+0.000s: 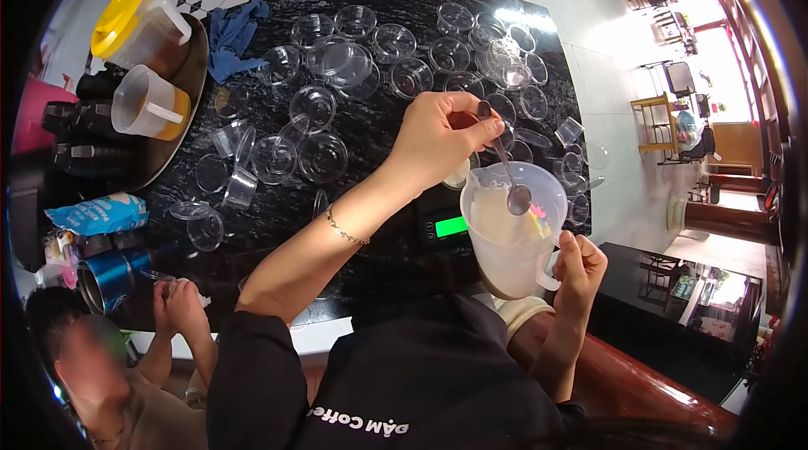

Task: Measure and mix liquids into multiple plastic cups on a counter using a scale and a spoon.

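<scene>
My left hand (445, 134) pinches the handle of a metal spoon (519, 200), whose bowl hangs down over the mouth of a translucent plastic measuring jug (508, 260). The jug contains a pale, milky liquid and carries coloured print on its side. My right hand (579, 265) grips the jug by its handle and keeps it tilted, close to my body. Partly behind the jug is a black digital scale (432, 241) with a lit green display (451, 228). A clear cup with whitish contents (456, 177) stands beyond it, mostly hidden by the jug and my left hand.
Several clear plastic cups (411, 77) and lids cover the black marbled table (379, 197). A round tray (197, 71) carries a yellow-lidded pitcher (142, 30) and a jug of orange liquid (172, 121). Nearby are a blue cloth (235, 39) and blue bag (104, 213). Another person (151, 399) works at left.
</scene>
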Action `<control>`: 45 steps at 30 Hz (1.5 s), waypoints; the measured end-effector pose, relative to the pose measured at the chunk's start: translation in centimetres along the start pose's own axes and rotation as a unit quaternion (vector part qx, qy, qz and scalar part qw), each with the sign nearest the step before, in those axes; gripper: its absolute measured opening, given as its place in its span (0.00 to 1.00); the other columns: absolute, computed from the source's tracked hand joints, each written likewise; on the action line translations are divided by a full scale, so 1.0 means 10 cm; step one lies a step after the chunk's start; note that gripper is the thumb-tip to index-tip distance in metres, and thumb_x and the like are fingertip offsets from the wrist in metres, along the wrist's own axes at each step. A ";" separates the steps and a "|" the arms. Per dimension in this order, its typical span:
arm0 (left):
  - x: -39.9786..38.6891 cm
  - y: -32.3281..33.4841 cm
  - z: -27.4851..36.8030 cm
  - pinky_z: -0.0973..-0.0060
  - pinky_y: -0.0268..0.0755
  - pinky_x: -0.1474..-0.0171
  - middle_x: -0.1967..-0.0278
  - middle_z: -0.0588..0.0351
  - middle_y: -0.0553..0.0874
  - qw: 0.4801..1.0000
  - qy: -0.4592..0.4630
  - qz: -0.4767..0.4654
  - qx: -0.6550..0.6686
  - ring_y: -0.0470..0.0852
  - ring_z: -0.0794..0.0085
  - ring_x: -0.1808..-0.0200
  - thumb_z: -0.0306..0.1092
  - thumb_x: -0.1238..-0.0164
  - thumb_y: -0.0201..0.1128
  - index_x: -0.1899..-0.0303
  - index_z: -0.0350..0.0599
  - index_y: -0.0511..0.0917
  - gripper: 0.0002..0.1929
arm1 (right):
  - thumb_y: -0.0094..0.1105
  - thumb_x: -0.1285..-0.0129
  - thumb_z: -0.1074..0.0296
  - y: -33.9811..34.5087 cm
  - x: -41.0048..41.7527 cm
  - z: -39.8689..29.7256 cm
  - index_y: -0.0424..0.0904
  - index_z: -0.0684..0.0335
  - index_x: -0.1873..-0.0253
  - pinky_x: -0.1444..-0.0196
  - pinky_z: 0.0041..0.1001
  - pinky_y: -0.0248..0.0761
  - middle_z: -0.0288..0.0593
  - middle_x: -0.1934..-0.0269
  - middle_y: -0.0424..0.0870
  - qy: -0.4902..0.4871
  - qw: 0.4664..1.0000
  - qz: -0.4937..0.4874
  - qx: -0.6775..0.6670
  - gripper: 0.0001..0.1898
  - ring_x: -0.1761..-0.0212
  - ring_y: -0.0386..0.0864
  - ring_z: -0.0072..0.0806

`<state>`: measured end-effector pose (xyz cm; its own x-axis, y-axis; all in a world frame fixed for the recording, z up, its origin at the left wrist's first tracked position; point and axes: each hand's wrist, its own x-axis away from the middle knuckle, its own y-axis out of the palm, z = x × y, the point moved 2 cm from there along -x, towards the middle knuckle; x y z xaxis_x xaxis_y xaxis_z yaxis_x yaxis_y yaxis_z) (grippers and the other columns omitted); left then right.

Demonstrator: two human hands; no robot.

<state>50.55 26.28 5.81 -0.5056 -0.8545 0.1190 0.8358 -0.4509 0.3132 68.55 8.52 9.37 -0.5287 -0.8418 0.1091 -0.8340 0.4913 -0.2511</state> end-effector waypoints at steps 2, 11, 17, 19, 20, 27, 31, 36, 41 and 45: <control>-0.01 -0.01 -0.05 0.85 0.68 0.72 0.79 0.60 0.82 0.999 0.031 0.019 -0.010 0.76 0.85 0.77 0.29 0.44 0.64 0.70 0.38 0.82 0.05 | 0.58 0.38 0.70 0.03 0.00 -0.01 0.57 0.57 0.84 0.83 0.17 0.39 0.24 0.87 0.57 -0.001 1.000 -0.003 0.012 0.22 0.86 0.49 0.09; -0.01 -0.03 -0.12 0.83 0.67 0.73 0.78 0.58 0.84 0.999 0.040 0.029 -0.009 0.78 0.83 0.77 0.31 0.45 0.64 0.71 0.39 0.82 0.06 | 0.56 0.36 0.65 0.03 -0.02 -0.04 0.61 0.56 0.83 0.85 0.17 0.42 0.25 0.88 0.59 0.019 0.998 -0.020 0.061 0.21 0.88 0.50 0.09; -0.01 -0.04 -0.18 0.86 0.67 0.71 0.78 0.63 0.81 0.999 0.024 0.019 -0.022 0.76 0.86 0.76 0.30 0.42 0.64 0.70 0.39 0.81 0.05 | 0.56 0.36 0.65 0.04 -0.01 -0.02 0.61 0.56 0.83 0.86 0.17 0.42 0.25 0.88 0.59 0.032 0.996 -0.019 0.080 0.21 0.88 0.51 0.10; -0.03 0.00 -0.19 0.86 0.67 0.72 0.78 0.63 0.81 0.999 0.017 0.019 -0.020 0.76 0.87 0.76 0.30 0.42 0.64 0.69 0.39 0.81 0.05 | 0.55 0.36 0.64 0.00 0.00 -0.02 0.61 0.56 0.83 0.86 0.17 0.42 0.25 0.88 0.59 0.055 0.997 -0.009 0.060 0.20 0.88 0.51 0.10; -0.02 0.01 -0.20 0.87 0.66 0.72 0.78 0.63 0.81 1.000 0.008 0.017 -0.020 0.75 0.87 0.76 0.30 0.42 0.64 0.69 0.39 0.81 0.05 | 0.54 0.36 0.64 -0.03 0.01 0.01 0.62 0.56 0.82 0.86 0.17 0.42 0.25 0.88 0.59 0.052 0.997 -0.005 0.056 0.20 0.88 0.51 0.10; -0.02 0.10 -0.19 0.87 0.66 0.71 0.77 0.63 0.82 0.999 0.029 0.004 -0.032 0.76 0.87 0.76 0.31 0.42 0.65 0.69 0.39 0.81 0.05 | 0.52 0.35 0.64 -0.11 0.06 0.05 0.62 0.57 0.82 0.86 0.18 0.42 0.27 0.89 0.58 0.028 0.999 0.017 0.003 0.20 0.90 0.50 0.12; -0.03 0.20 -0.12 0.86 0.68 0.70 0.77 0.61 0.83 0.999 0.029 -0.015 -0.020 0.77 0.85 0.75 0.31 0.42 0.65 0.69 0.39 0.81 0.05 | 0.51 0.35 0.65 -0.13 0.06 -0.01 0.59 0.57 0.83 0.85 0.19 0.40 0.27 0.89 0.57 0.016 0.999 0.020 -0.044 0.21 0.88 0.48 0.13; -0.03 0.22 -0.12 0.86 0.68 0.70 0.77 0.61 0.83 0.999 0.040 -0.012 -0.028 0.77 0.85 0.75 0.30 0.42 0.65 0.69 0.39 0.82 0.05 | 0.53 0.36 0.66 -0.11 0.07 -0.02 0.58 0.58 0.83 0.84 0.19 0.38 0.27 0.88 0.56 0.002 0.998 0.021 -0.058 0.21 0.87 0.47 0.12; -0.04 0.18 -0.12 0.86 0.67 0.70 0.78 0.61 0.83 0.999 0.030 -0.017 -0.024 0.77 0.86 0.75 0.31 0.43 0.65 0.68 0.40 0.82 0.05 | 0.48 0.34 0.64 -0.10 0.04 -0.04 0.59 0.58 0.84 0.86 0.21 0.41 0.30 0.91 0.55 0.006 0.999 0.005 -0.031 0.22 0.91 0.49 0.15; -0.02 0.14 -0.09 0.87 0.66 0.71 0.78 0.62 0.82 0.999 0.041 -0.007 -0.022 0.76 0.86 0.76 0.31 0.42 0.65 0.68 0.40 0.82 0.05 | 0.48 0.34 0.64 -0.10 0.02 -0.04 0.58 0.58 0.84 0.85 0.21 0.41 0.30 0.91 0.55 0.008 0.999 -0.002 -0.035 0.22 0.91 0.49 0.15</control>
<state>52.04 25.59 5.40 -0.4989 -0.8659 0.0362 0.8386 -0.4718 0.2722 69.21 8.01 10.02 -0.5272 -0.8403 0.1264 -0.8450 0.5028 -0.1820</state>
